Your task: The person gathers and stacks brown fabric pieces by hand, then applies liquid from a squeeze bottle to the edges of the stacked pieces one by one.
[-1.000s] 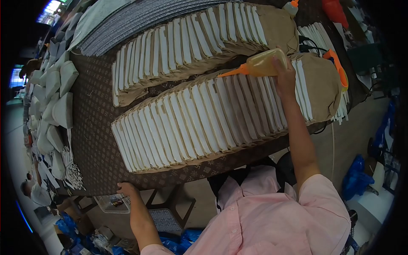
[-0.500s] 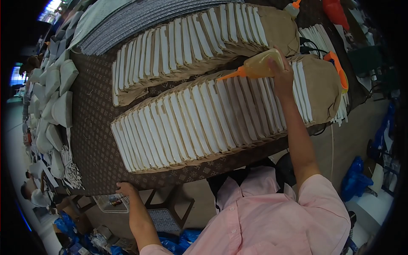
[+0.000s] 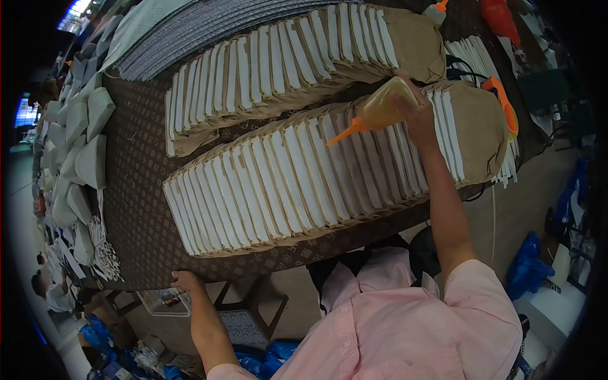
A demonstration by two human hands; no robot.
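My right hand [image 3: 415, 109] is wrapped round a squeeze bottle [image 3: 384, 107] of yellowish liquid, probably glue. Its orange nozzle [image 3: 345, 132] points down and left, the tip close over the front row of overlapping brown paper pieces with white strips [image 3: 266, 180]. Behind that row lies a second, similar row [image 3: 278, 60]. At the near left of the table, my left hand [image 3: 183, 280] grips the edge of the patterned brown cover [image 3: 142, 234], well away from the paper rows.
An orange-handled tool [image 3: 505, 107] and white strips [image 3: 472, 56] lie at the right end. Another orange-tipped bottle [image 3: 436, 11] stands at the back. Patterned grey sheets [image 3: 209, 35] are stacked behind, with pale grey folded pieces [image 3: 92, 161] at left. Below are a stool [image 3: 247, 323] and basket [image 3: 163, 302].
The bottle's nozzle has swung down from near the far edge onto the front row, as my right hand tilts the bottle more steeply. My left hand stays at the table edge.
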